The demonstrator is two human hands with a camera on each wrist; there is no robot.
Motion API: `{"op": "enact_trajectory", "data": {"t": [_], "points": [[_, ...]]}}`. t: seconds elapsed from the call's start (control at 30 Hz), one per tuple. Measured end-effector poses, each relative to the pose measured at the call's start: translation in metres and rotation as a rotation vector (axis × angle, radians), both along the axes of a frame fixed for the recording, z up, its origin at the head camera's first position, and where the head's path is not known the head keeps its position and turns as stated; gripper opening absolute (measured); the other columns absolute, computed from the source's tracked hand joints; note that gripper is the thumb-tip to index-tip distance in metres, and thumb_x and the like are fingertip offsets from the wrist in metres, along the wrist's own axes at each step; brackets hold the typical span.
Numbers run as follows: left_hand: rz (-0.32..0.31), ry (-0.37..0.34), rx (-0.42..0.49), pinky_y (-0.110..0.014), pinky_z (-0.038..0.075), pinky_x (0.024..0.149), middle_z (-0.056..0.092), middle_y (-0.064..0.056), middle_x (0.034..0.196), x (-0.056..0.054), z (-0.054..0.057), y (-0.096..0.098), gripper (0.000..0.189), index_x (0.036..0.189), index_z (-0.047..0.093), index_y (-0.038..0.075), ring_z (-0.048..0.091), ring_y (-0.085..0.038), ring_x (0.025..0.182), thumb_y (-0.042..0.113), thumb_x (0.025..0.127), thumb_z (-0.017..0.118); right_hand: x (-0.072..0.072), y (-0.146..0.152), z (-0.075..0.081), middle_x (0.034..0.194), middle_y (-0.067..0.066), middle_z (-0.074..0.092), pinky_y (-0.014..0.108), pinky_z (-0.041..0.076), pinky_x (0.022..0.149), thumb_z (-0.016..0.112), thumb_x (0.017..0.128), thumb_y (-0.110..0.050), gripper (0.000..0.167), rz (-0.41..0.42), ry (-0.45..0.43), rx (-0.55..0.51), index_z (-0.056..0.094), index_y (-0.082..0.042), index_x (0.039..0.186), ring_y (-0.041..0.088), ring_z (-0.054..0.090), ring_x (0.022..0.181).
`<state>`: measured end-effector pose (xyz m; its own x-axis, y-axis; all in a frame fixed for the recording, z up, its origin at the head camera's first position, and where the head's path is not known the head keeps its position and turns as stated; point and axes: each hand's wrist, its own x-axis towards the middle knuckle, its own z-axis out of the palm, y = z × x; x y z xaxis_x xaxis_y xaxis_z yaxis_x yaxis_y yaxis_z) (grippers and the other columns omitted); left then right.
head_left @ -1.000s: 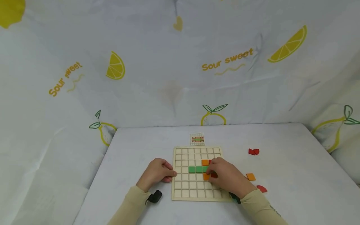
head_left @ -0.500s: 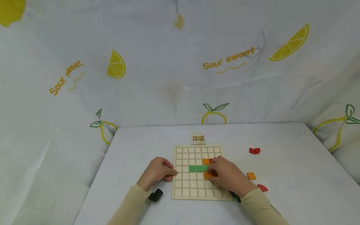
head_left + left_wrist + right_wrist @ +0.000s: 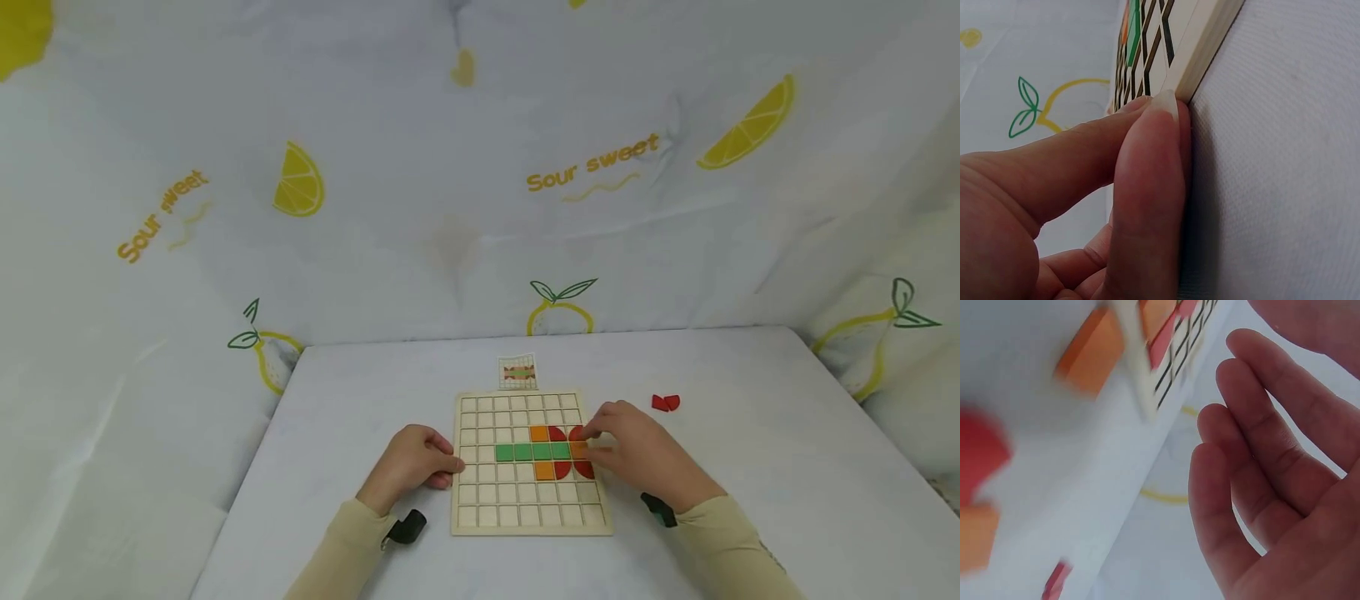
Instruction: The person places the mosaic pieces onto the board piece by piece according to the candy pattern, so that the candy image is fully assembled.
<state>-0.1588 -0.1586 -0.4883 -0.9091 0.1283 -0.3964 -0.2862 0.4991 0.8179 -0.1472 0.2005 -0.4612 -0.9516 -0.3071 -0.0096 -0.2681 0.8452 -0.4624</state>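
Note:
A pale wooden grid board (image 3: 487,504) lies on the white table. It carries a row of green square tiles (image 3: 522,452), orange squares (image 3: 539,433) and several red rounded tiles (image 3: 562,471). At the board's left edge, my left hand (image 3: 411,468) grips the rim between thumb and fingers; the left wrist view shows the thumb (image 3: 1150,169) against the edge. My right hand (image 3: 648,454) is over the board's right edge, fingertips by an orange tile (image 3: 578,450) there. In the right wrist view its fingers (image 3: 1244,394) are loosely bent with nothing between them.
A small printed pattern card (image 3: 517,372) lies beyond the board's far edge. Two red pieces (image 3: 665,403) lie on the table at the right. Beside the board in the right wrist view are an orange tile (image 3: 1092,353) and a blurred red piece (image 3: 979,453).
My right hand has moved right from over the tiles, uncovering the red pieces and the right end of the green row. The left hand stays at the board's edge; the head view has shifted slightly.

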Motion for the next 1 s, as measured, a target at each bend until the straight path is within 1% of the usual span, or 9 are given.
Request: {"op": "enact_trajectory", "data": {"t": [0.13,0.2,0.3,0.4,0.53,0.6,0.77,1.0], "points": [[-0.002,0.010,0.012,-0.027,0.064,0.063,0.078,-0.007,0.082,-0.001,0.000,-0.004,0.037,0.107,0.069,0.002,0.074,-0.012,0.063,0.017,0.084,0.094,-0.001,0.033,0.002,0.115,-0.002,0.073,0.053,0.062,0.098,0.084,0.095,-0.026,0.018,-0.045,-0.030,-0.021,0.081,-0.020,0.112,0.026,0.066,0.113],[0.001,0.013,0.008,-0.027,0.064,0.063,0.078,-0.007,0.083,-0.002,0.001,-0.004,0.037,0.108,0.069,0.002,0.073,-0.012,0.064,0.017,0.084,0.094,0.000,0.048,0.003,0.117,0.000,0.074,0.056,0.062,0.098,0.083,0.096,-0.026,0.021,-0.064,-0.046,-0.032,0.080,-0.018,0.116,0.029,0.066,0.114],[0.010,0.013,-0.003,-0.027,0.063,0.062,0.078,-0.007,0.083,-0.001,0.002,-0.005,0.038,0.108,0.070,0.002,0.073,-0.012,0.063,0.017,0.084,0.094,0.003,0.065,0.003,0.120,0.003,0.075,0.059,0.062,0.097,0.084,0.095,-0.025,0.026,-0.089,-0.076,-0.034,0.079,-0.016,0.119,0.033,0.066,0.116],[0.024,0.002,-0.008,-0.026,0.063,0.062,0.077,-0.007,0.083,0.000,0.003,-0.005,0.038,0.108,0.070,0.002,0.072,-0.012,0.063,0.017,0.084,0.094,0.006,0.076,0.002,0.120,0.004,0.075,0.059,0.062,0.097,0.085,0.094,-0.026,0.028,-0.108,-0.124,-0.027,0.079,-0.016,0.120,0.033,0.066,0.115],[0.028,-0.009,-0.007,-0.026,0.062,0.060,0.077,-0.007,0.081,0.000,0.002,-0.004,0.036,0.107,0.070,0.003,0.072,-0.012,0.062,0.016,0.084,0.094,0.011,0.087,-0.003,0.120,0.002,0.074,0.059,0.061,0.099,0.086,0.093,-0.028,0.029,-0.131,-0.198,-0.012,0.079,-0.016,0.119,0.030,0.065,0.114],[0.023,-0.008,-0.007,-0.026,0.062,0.060,0.077,-0.007,0.081,0.000,0.001,-0.004,0.036,0.106,0.070,0.002,0.072,-0.012,0.061,0.016,0.084,0.094,0.012,0.091,-0.006,0.121,0.002,0.074,0.059,0.061,0.100,0.087,0.092,-0.028,0.031,-0.136,-0.217,-0.006,0.079,-0.016,0.119,0.029,0.065,0.115],[0.010,0.003,-0.001,-0.026,0.063,0.061,0.078,-0.006,0.081,0.000,0.000,-0.004,0.036,0.106,0.070,0.002,0.072,-0.011,0.062,0.015,0.084,0.094,0.015,0.096,-0.014,0.121,0.002,0.074,0.059,0.060,0.102,0.090,0.090,-0.027,0.032,-0.122,-0.211,-0.006,0.079,-0.016,0.118,0.028,0.065,0.114],[-0.008,-0.004,0.013,-0.026,0.063,0.062,0.078,-0.007,0.082,0.000,-0.001,-0.001,0.036,0.106,0.070,0.001,0.072,-0.011,0.063,0.016,0.083,0.094,0.016,0.098,-0.019,0.118,0.001,0.074,0.059,0.059,0.103,0.090,0.088,-0.021,0.029,-0.108,-0.190,0.005,0.080,-0.016,0.116,0.029,0.065,0.114]]}}
